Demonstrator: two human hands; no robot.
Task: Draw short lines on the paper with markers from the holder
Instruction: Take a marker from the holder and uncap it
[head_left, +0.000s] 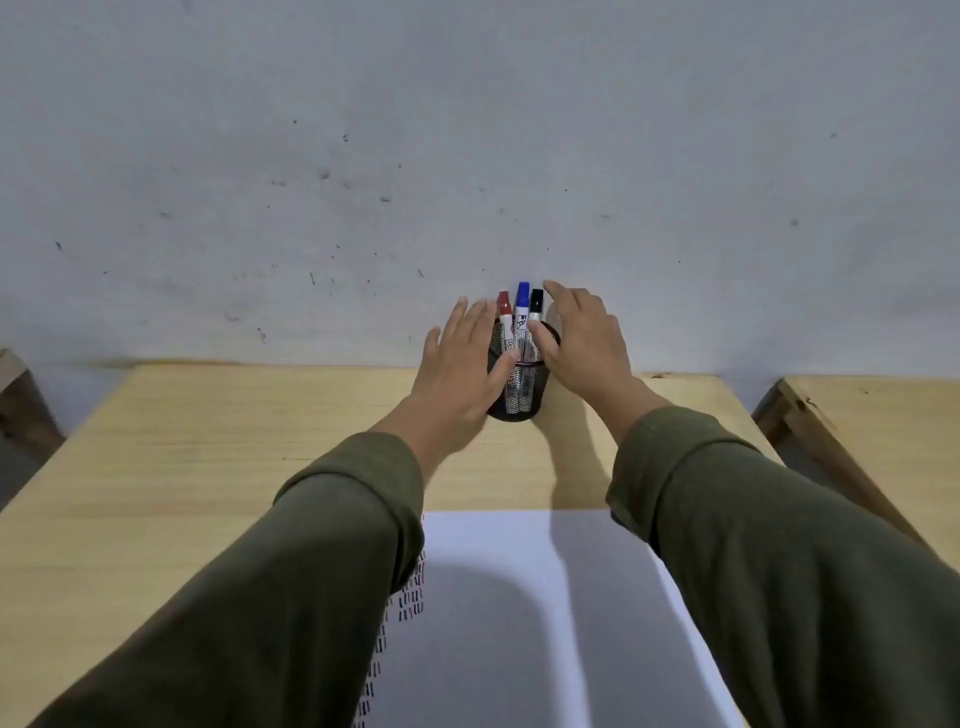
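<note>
A black mesh holder (519, 395) stands at the far edge of the wooden desk, against the wall. Three capped markers stand upright in it: a red marker (504, 312), a blue marker (522, 306) and a black marker (535, 307). My left hand (460, 364) lies against the holder's left side, fingers spread, thumb on its front. On the holder's right, my right hand (584, 343) hovers with its fingers apart, thumb at the rim by the black marker. The white paper (530, 613) lies near me, with rows of short dark lines along its left edge.
The light wooden desk (208, 467) runs left and right under my arms. A second wooden table (872, 415) stands to the right across a narrow gap. A grey marked wall (467, 156) rises straight behind the holder.
</note>
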